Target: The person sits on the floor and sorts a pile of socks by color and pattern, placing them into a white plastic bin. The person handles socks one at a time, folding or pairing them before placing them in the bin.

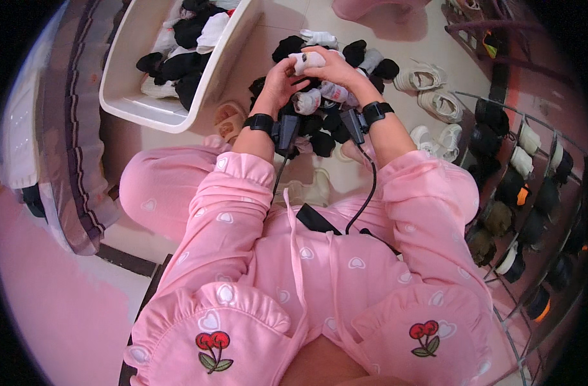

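Holding a white sock (307, 62) up between both hands, over the far part of a sock pile (318, 122). Pinching its right side with the right hand (335, 68) — thumb along the near edge, fingers curled over the far one. Meeting its left end with the left hand (280, 83), fingers raised against the cloth, thumb lower and apart; cannot tell whether pressing or only touching. Leaving the middle in plain sight, small dark mark included. Just below the grip, heaped on the floor (284, 24): black, white and grey socks. Well off to the left: a white bin (224, 62) with more socks inside. To the right of the pile — white shoes (442, 106). Around both wrists: black straps (260, 123) with cabled units (288, 133).
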Tool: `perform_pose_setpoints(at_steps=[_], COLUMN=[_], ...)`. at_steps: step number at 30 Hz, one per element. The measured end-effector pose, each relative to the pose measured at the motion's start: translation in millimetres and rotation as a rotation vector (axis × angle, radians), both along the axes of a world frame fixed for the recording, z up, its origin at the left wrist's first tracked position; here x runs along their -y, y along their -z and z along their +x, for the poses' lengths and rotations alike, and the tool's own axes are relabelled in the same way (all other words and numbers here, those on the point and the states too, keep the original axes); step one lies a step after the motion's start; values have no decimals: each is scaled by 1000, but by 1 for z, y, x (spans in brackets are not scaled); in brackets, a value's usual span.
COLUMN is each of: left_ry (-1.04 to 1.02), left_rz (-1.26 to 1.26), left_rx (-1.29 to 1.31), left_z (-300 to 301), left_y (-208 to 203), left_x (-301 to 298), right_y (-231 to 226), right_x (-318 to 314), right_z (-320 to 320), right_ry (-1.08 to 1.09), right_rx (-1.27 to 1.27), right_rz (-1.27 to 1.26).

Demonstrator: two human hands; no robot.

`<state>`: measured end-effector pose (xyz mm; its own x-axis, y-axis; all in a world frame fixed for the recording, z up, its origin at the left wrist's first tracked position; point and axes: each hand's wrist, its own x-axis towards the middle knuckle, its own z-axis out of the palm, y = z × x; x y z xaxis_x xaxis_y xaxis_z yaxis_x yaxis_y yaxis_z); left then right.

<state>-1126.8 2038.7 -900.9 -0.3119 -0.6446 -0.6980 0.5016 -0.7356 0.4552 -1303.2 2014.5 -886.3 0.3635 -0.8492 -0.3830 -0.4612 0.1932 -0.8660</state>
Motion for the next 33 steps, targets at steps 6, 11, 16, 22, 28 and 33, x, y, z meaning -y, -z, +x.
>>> perform_pose_setpoints(at_steps=[6, 11, 16, 22, 28, 33], left_ry=[6, -324, -428, -289, -392, -600], left_rz=[-290, -414, -437, -397, -349, -481], left_rx=[-13, -259, -298, -228, -43, -207], left_z=[1, 53, 71, 43, 45, 70], left_y=[-37, -77, -103, -111, -119, -132], left_x=[25, 59, 54, 20, -9, 11], right_y=[-42, -89, -115, -139, -103, -7], right_x=[23, 31, 17, 0, -18, -77], right_z=[20, 32, 46, 56, 30, 11], right_ry=[-34, 51, 135, 309, 365, 457], right_rx=[-13, 336, 222, 594, 356, 71], right_rz=[-192, -45, -82, -37, -45, 313])
